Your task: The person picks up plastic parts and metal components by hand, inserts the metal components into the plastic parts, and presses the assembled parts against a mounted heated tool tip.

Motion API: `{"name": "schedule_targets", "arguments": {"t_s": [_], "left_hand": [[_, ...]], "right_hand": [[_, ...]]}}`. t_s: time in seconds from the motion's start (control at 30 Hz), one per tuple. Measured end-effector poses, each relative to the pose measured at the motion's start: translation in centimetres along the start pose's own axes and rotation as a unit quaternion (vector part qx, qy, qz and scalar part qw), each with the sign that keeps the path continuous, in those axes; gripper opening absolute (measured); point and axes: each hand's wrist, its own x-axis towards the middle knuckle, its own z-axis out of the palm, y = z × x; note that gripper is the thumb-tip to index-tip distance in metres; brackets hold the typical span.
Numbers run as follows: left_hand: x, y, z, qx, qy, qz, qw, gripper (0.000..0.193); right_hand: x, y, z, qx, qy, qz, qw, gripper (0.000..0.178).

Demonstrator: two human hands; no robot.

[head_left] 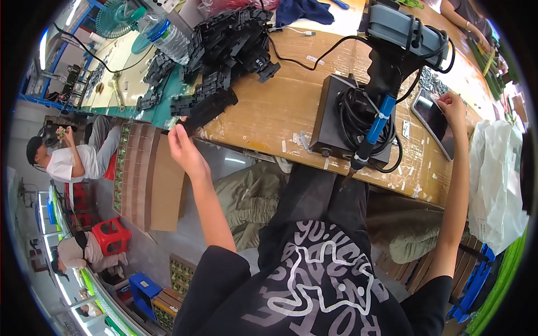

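Observation:
My left hand (189, 150) is at the table's front edge, its fingers closed on the near end of a long black plastic part (213, 111). The part tilts up to the right, in front of a big heap of similar black plastic parts (232, 42). My right hand (453, 107) is at the right, over the far end of a dark-screened phone (431, 119) and beside a pile of small metallic pieces (430, 82). Its thumb and fingers are pinched together, and whatever is between them is too small to make out.
Between my hands, a blue-handled soldering iron (376, 126) points down beside a black box (330, 115) with coiled cable. A water bottle (162, 36) leans by the heap. A white plastic bag (494, 185) hangs at the right edge. Other people sit at the left.

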Motion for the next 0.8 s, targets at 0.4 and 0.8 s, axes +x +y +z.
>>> {"name": "schedule_targets", "arguments": {"t_s": [0.4, 0.8], "left_hand": [[-0.3, 1.5, -0.7, -0.020, -0.031, -0.129, 0.991, 0.014], [-1.7, 1.1, -0.4, -0.064, -0.081, -0.118, 0.988, 0.019]], "right_hand": [[-0.7, -0.5, -0.7, -0.059, -0.009, -0.022, 0.998, 0.013], [-10.6, -7.1, -4.2, 0.310, 0.295, -0.110, 0.897, 0.010]]}}
